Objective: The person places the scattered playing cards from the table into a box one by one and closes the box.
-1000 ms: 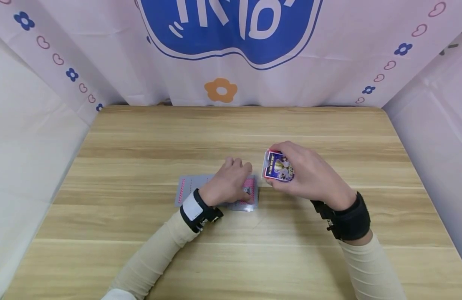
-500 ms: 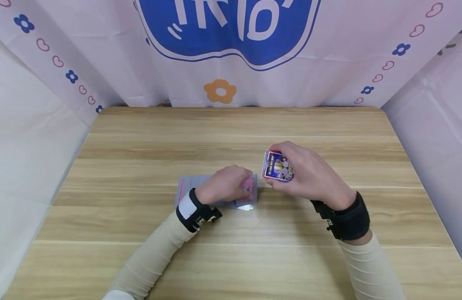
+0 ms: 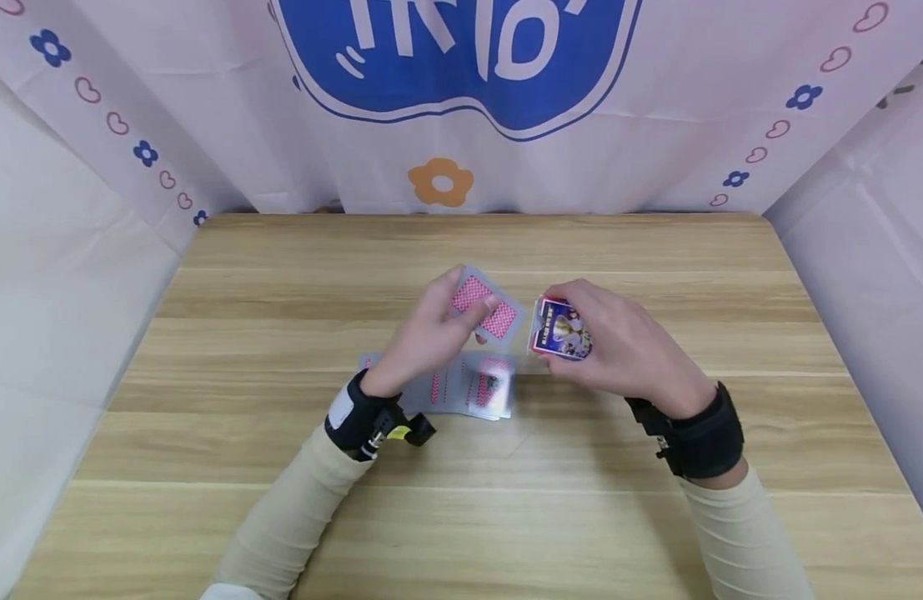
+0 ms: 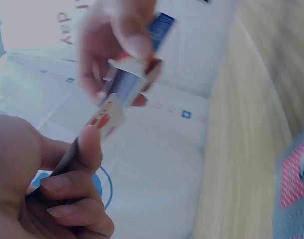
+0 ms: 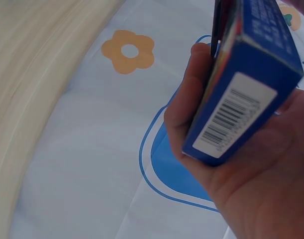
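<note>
My left hand (image 3: 431,333) pinches a playing card (image 3: 499,321) with a red checked back, thumb on top and fingers beneath. Whether more than one card is held I cannot tell. In the left wrist view the card (image 4: 111,115) shows red marks on its face, close to the box's open end. My right hand (image 3: 629,354) grips a blue card box (image 3: 562,329) around its sides; the right wrist view shows the barcode end of the box (image 5: 241,99). Below the left hand, several face-down cards (image 3: 461,387) lie overlapping in a row on the table, partly hidden by that hand.
The wooden table (image 3: 506,517) reaches back to a white curtain (image 3: 581,167) with a blue sign and an orange flower. White fabric walls (image 3: 63,275) stand at both sides. Black straps (image 3: 694,437) with cameras sit on both wrists.
The left hand has lifted a card off the row and carried it up and forward, turning the wrist, toward the box. The right hand and box have shifted only slightly.
</note>
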{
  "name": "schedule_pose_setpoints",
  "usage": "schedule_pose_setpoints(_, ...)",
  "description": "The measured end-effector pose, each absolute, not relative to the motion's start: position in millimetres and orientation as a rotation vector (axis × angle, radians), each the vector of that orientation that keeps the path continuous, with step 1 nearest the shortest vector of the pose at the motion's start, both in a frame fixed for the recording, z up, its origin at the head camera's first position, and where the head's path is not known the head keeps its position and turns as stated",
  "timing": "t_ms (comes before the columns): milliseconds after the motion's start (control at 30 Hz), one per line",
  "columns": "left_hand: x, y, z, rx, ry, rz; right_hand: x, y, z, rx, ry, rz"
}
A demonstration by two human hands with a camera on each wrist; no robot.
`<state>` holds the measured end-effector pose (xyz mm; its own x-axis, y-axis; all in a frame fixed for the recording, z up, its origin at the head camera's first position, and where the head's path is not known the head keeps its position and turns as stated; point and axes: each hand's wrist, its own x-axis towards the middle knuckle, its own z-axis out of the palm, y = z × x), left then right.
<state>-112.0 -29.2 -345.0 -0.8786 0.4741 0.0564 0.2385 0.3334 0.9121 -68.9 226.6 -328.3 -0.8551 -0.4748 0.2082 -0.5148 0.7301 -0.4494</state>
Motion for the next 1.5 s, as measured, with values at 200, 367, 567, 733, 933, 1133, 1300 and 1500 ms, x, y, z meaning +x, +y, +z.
schedule_pose_setpoints(200,-108,-30,-338,0.650,2.317,1.620,-68,226,-328,0.806,-2.857,0.776)
schedule_pose_setpoints(367,-105,-25,-341,0.652,2.323,1.608,-68,224,-329,0.833,-2.844,0.758)
schedule_pose_setpoints(567,-99,-16,-344,0.675,2.417,1.656,-68,221,-328,0.843,-2.828,0.773)
schedule_pose_setpoints(733,-94,-9,-346,0.690,2.457,1.703,-69,222,-328,0.831,-2.790,0.759)
schedule_pose_setpoints(933,-85,0,-353,0.694,2.496,1.672,-69,223,-329,0.833,-2.769,0.749)
schedule_pose_setpoints(1133,-81,6,-354,0.682,2.418,1.556,-69,223,-329,0.853,-2.760,0.751)
schedule_pose_setpoints(1300,-84,0,-351,0.652,2.376,1.521,-69,225,-328,0.835,-2.736,0.754)
schedule_pose_setpoints(1500,-91,-8,-348,0.684,2.456,1.499,-69,230,-327,0.811,-2.721,0.750)
